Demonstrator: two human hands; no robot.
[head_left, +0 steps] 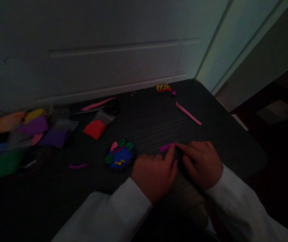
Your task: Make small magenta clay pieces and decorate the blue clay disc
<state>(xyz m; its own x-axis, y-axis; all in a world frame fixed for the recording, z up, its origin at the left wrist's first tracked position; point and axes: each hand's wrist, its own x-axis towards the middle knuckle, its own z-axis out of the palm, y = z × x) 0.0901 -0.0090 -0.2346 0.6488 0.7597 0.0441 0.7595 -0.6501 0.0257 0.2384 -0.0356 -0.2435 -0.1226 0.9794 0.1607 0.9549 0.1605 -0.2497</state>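
A bright purple strip of modelling clay [166,147] lies on the dark table in front of me. My left hand [156,173] rests its index fingertip on the strip's right part, with the thumb held apart and the other fingers curled. From the right, my right hand [203,163] stretches its index finger to the strip's end, its thumb apart below. Neither hand is wrapped around the clay. Just left of my left hand sits a round clay pond [120,156] with a blue middle, green leaves, a pink flower and small red and yellow pieces.
A purple clay strand [78,166] lies left of the pond. Behind are a red clay bag [95,129], a pink tool [97,104] and pink tweezers [188,114]. Several coloured clay bags [55,136] crowd the left. A small flowered clay piece [163,89] is near the wall.
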